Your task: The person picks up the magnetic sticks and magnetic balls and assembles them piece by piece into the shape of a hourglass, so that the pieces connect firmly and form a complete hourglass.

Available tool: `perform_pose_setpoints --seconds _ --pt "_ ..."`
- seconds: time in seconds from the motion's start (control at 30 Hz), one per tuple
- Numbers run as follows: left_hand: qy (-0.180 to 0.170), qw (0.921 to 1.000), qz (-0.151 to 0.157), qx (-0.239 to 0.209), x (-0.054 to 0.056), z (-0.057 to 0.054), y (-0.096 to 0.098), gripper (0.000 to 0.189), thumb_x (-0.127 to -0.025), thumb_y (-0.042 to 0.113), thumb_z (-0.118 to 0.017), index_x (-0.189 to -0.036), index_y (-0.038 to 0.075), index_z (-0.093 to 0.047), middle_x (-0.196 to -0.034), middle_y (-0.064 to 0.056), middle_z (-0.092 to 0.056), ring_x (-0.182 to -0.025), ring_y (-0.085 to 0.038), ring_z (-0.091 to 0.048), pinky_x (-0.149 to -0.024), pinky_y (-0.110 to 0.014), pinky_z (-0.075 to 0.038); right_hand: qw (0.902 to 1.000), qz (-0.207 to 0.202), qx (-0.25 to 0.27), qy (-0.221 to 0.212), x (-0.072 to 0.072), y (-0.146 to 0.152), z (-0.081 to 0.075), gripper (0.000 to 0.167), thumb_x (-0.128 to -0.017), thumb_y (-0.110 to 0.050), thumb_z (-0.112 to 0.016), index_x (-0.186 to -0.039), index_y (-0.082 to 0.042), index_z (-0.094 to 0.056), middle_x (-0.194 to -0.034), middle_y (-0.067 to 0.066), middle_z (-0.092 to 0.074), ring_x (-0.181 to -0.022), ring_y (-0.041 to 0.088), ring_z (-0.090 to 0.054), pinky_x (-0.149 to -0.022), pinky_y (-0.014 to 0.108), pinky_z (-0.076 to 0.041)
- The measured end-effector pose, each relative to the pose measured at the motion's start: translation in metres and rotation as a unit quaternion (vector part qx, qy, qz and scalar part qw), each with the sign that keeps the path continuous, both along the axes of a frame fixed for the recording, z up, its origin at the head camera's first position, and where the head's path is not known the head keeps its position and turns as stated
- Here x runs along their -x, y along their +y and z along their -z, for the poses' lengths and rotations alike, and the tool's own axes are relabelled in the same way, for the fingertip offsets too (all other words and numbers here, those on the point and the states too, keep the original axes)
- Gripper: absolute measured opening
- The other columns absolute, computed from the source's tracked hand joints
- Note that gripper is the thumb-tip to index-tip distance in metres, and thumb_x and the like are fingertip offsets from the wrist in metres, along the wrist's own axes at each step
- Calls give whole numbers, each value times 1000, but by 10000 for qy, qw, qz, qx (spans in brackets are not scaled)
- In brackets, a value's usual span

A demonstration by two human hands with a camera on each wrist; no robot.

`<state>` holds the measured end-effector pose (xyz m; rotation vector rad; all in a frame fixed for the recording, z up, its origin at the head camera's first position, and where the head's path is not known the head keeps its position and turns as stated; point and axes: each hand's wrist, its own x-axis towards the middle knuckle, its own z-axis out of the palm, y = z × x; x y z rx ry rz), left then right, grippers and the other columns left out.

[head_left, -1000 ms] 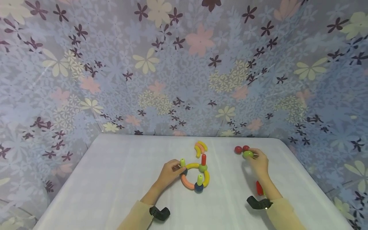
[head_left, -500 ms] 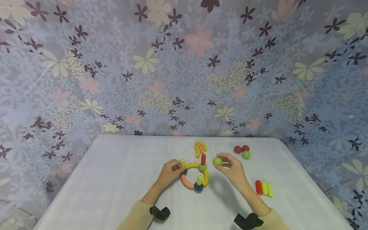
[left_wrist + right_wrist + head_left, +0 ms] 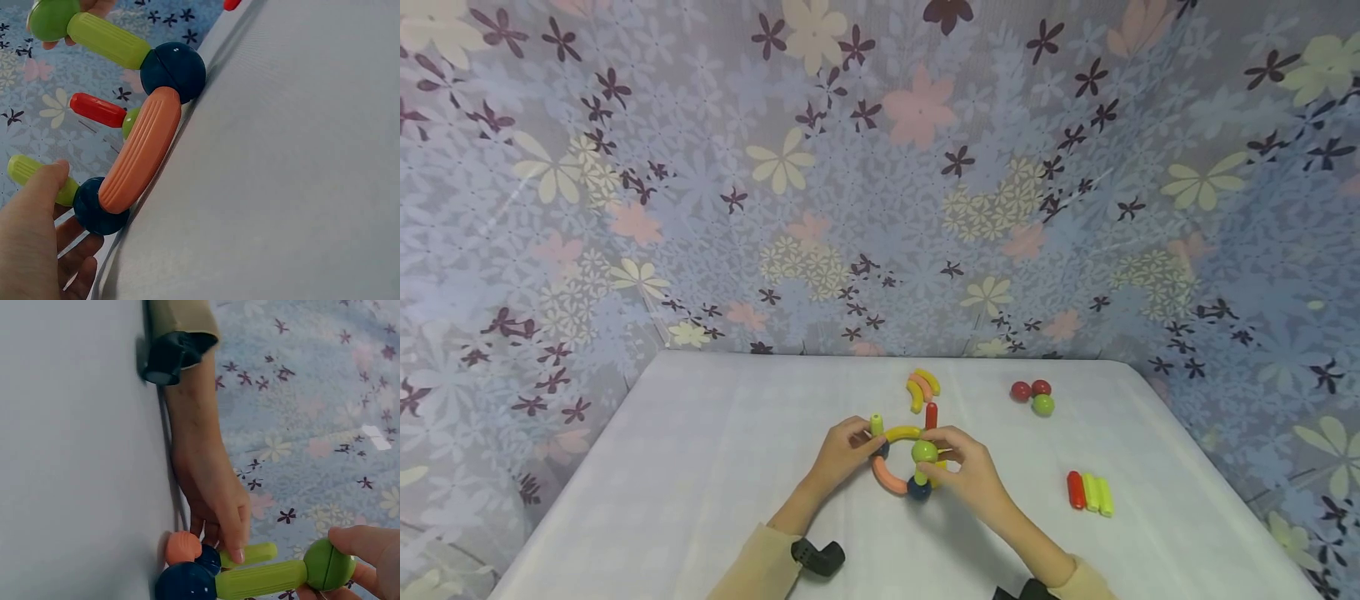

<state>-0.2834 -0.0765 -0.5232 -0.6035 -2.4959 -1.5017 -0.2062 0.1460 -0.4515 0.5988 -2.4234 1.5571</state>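
A ring of curved sticks and balls lies mid-table, with an orange curved stick (image 3: 891, 477) and a yellow curved stick (image 3: 902, 433) in it. My left hand (image 3: 841, 450) grips a light green rod (image 3: 24, 169) upright in the ring's left dark blue ball (image 3: 97, 207). Between thumb and fingers, my right hand (image 3: 973, 475) pinches a green ball (image 3: 924, 452). That ball meets the top end of another light green rod (image 3: 262, 579), which stands in the front dark blue ball (image 3: 918, 488). Behind it rises a red rod (image 3: 932, 414); my right fingers partly hide the ring's right side.
Beyond the ring lie several loose curved sticks (image 3: 916, 396), yellow and orange. Two red balls (image 3: 1021, 391) and a loose green ball (image 3: 1043, 405) sit back right. Nearer on the right are a red rod (image 3: 1077, 491) and two light green rods (image 3: 1097, 494). A flowered curtain (image 3: 880, 208) hangs behind.
My right hand has carried the green ball left from the back-right cluster, past the ring's right side, onto the front light green rod. My left hand has stayed in place.
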Motion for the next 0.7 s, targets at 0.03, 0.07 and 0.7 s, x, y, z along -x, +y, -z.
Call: perform_pose_setpoints --seconds 0.03,0.07,0.7 --pt "24 10000 -7 16 0 0 0 24 -87 35 -67 -95 12 -71 -91 -1 -68 -81 -10 -60 -71 -20 -49 10000 -5 -21 -2 -1 -1 0 36 -78 -9 -76 -112 -8 -64 -108 7 -67 -95 7 -62 -81 23 -55" --pt "61 10000 -8 31 0 0 0 24 -87 34 -67 -95 12 -71 -91 -1 -67 -81 -10 -60 -71 -20 -49 10000 -12 -28 5 -1 -2 1 36 -77 -9 -76 -111 -9 -64 -108 7 -67 -95 7 -62 -81 24 -55" --pt "893 9956 138 -261 -5 -1 4 25 -85 24 -70 -108 12 -71 -93 1 -71 -91 -13 -63 -84 -32 -52 9985 486 -184 140 8 -14 16 47 -76 2 -74 -121 -3 -60 -96 6 -70 -85 18 -67 -75 32 -57"
